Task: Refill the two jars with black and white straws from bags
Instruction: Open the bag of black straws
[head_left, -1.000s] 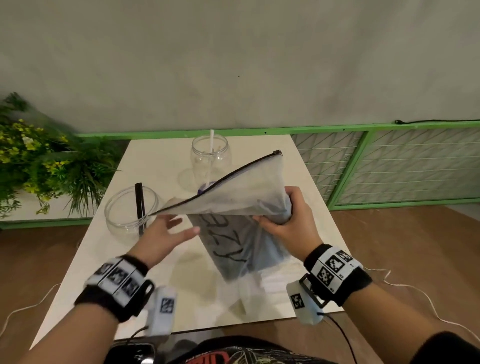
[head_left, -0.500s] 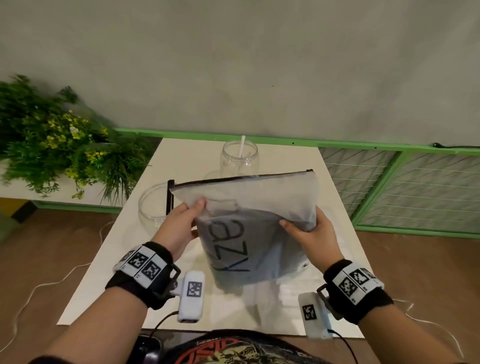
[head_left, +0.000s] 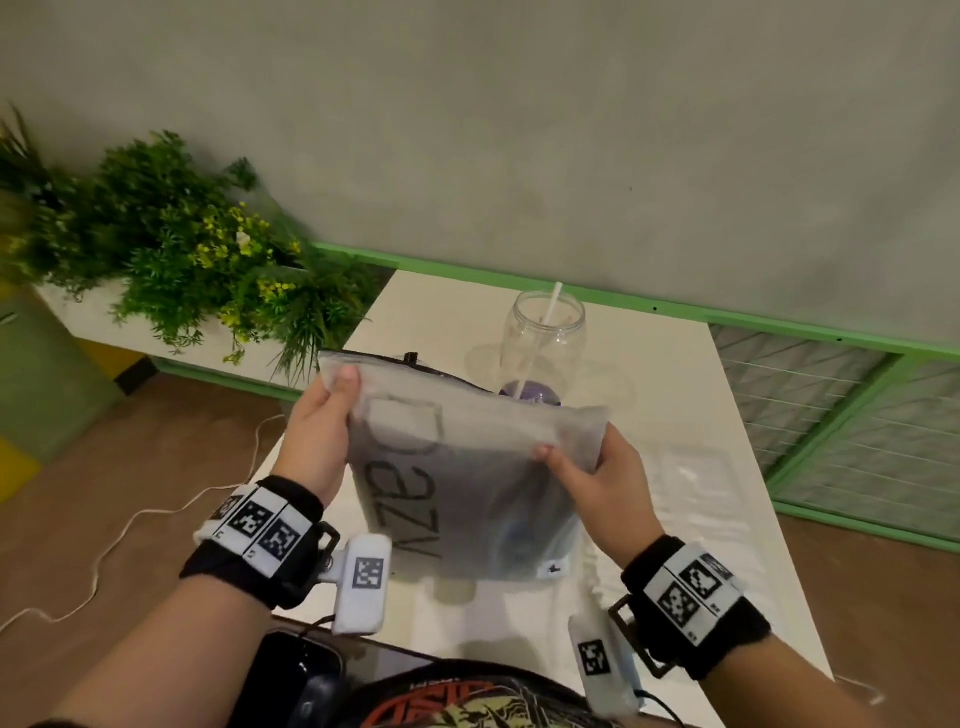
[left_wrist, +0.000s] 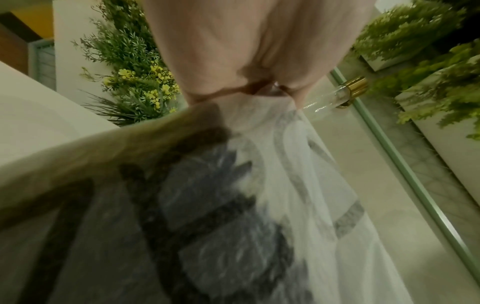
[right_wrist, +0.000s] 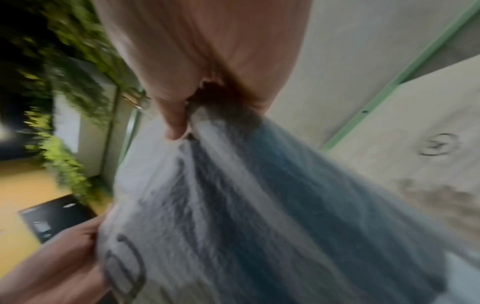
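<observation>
Jars are hardly filled: one white straw (head_left: 540, 332) stands in the far jar (head_left: 545, 332). The zipped bag (head_left: 467, 478) is pinched above the table (head_left: 727, 519) by the left hand (head_left: 317, 431) and right hand (head_left: 597, 483); it looks not yet opened.

Bag (head_left: 467, 483) lettering: large dark letters, readable as "azv", run down its front face; the first letter is partly hidden.
Wristband markers: square black-and-white codes, no readable text.
</observation>
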